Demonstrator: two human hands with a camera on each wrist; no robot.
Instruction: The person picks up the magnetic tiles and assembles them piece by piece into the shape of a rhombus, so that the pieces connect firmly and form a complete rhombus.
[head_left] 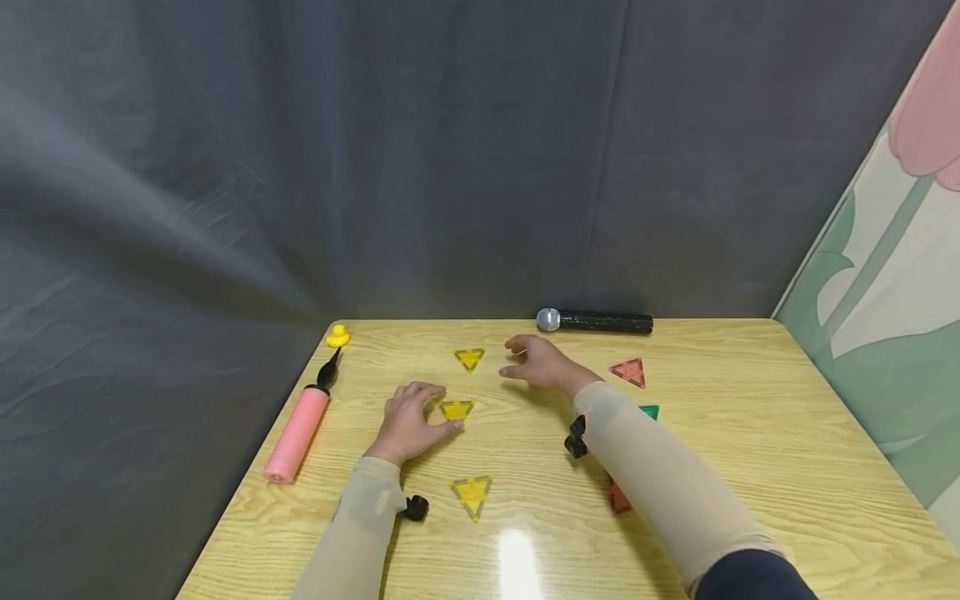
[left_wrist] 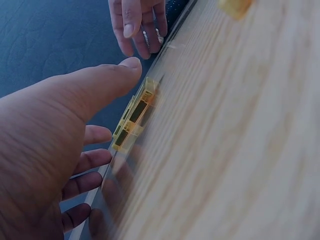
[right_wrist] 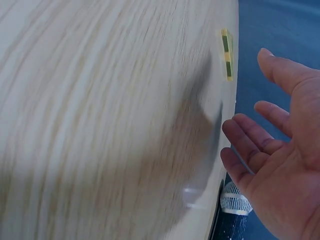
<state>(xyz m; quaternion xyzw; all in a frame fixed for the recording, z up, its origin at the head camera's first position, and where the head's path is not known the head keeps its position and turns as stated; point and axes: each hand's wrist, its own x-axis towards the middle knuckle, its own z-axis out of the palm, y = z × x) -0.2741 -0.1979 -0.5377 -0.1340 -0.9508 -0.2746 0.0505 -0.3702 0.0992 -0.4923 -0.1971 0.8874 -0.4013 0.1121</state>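
Three yellow translucent triangles lie in a rough column on the wooden table. My left hand (head_left: 408, 422) is at the middle triangle (head_left: 456, 410), with thumb and fingers spread on either side of it. In the left wrist view that triangle (left_wrist: 134, 116) shows edge-on past the parted thumb and fingers. To the right of the far triangle (head_left: 470, 358) hovers my right hand (head_left: 542, 363), its fingers loosely bent and holding nothing. The right wrist view shows its palm (right_wrist: 295, 175) facing the table, apart from the triangle. Nearest me lies the third triangle (head_left: 472, 495).
Right of centre are a red triangle (head_left: 630, 372), a green piece (head_left: 651, 411) and another red piece (head_left: 619, 498), the latter two partly hidden by my right arm. A black microphone (head_left: 606, 322) lies along the back edge. At left are a pink pump (head_left: 297, 435) and a yellow duck (head_left: 338, 337).
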